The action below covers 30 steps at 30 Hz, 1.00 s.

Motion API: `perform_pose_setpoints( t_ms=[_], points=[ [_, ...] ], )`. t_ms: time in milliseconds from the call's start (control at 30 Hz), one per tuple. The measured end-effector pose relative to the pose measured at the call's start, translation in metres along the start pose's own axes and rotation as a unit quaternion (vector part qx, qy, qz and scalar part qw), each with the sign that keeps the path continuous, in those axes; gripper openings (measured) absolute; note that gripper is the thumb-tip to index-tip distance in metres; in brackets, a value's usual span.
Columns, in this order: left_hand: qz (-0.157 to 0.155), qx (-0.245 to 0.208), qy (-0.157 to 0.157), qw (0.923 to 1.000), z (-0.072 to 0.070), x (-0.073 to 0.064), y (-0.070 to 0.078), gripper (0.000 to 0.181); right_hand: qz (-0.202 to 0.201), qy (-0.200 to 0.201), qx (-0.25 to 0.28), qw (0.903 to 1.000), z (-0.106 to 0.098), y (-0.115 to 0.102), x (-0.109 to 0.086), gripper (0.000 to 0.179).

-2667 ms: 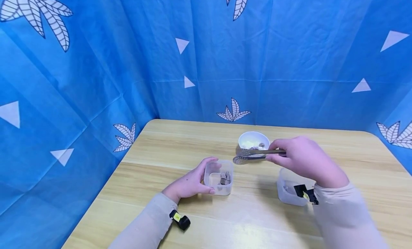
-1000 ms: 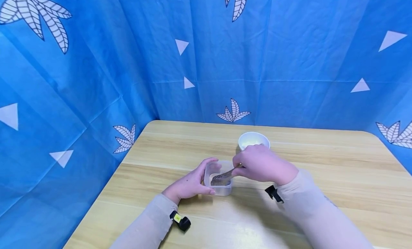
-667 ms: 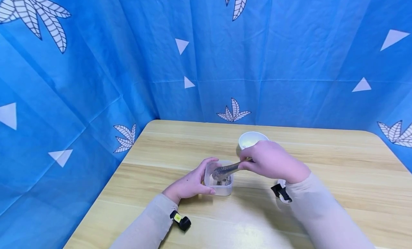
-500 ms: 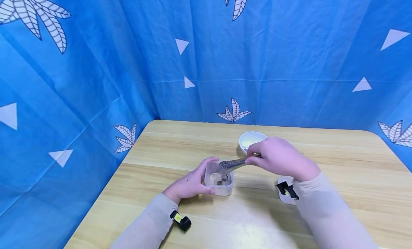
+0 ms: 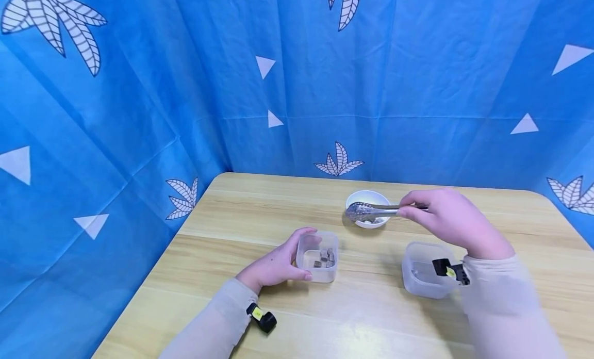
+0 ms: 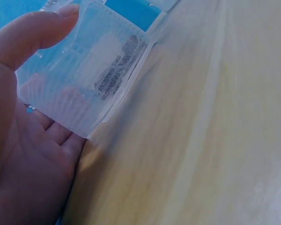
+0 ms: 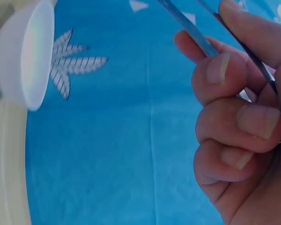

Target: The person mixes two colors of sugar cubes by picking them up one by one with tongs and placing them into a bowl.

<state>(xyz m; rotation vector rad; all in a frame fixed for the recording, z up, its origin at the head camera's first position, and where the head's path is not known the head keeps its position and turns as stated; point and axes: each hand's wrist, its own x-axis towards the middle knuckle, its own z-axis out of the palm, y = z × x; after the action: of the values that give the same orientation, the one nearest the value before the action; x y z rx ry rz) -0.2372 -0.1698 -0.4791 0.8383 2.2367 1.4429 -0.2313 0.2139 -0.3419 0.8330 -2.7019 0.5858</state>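
Note:
My left hand holds a square translucent plastic container on the table, thumb on the near side and fingers round the far side. Several small grey-brown cubes lie in it; the left wrist view shows them as dark pieces through the wall. My right hand grips metal tongs, fingers curled round the arms. Their perforated heads are over the white bowl, which has some pale and greyish pieces inside. In the right wrist view the tong arms spread apart and their heads are out of frame.
A second translucent container stands on the right, partly beneath the right wrist, with something small and pale inside. The wooden table ends at a blue curtain with leaf prints at the back and left.
The tongs dipped into the left container, then rose and moved right and back over the bowl. One more cube lies in the container. My left hand kept its hold.

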Motion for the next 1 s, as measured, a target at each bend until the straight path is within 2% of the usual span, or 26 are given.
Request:
perform_pose_setpoints(
  t_ms=[233,500,633,833,1000],
  points=[
    [-0.002,0.012,0.001,0.9999,0.001,0.001,0.002,0.104,0.040,0.018,-0.015,0.9989,-0.003,0.026,-0.013,0.016],
    [0.004,0.003,0.002,1.0000,0.000,0.000,0.001,0.104,0.059,0.013,-0.029,0.9978,-0.002,0.040,-0.015,0.021],
    [0.002,0.004,0.005,1.0000,0.000,0.000,0.000,0.105,0.078,-0.009,-0.039,0.9961,-0.002,0.040,-0.012,0.026],
    [-0.003,0.004,0.005,1.0000,0.000,-0.001,0.002,0.104,0.121,-0.080,-0.013,0.9893,-0.002,0.037,-0.010,0.035],
    [-0.006,-0.003,0.001,1.0000,0.000,0.000,0.002,0.104,0.117,-0.094,0.026,0.9884,-0.001,0.034,-0.011,0.030]
  ],
)
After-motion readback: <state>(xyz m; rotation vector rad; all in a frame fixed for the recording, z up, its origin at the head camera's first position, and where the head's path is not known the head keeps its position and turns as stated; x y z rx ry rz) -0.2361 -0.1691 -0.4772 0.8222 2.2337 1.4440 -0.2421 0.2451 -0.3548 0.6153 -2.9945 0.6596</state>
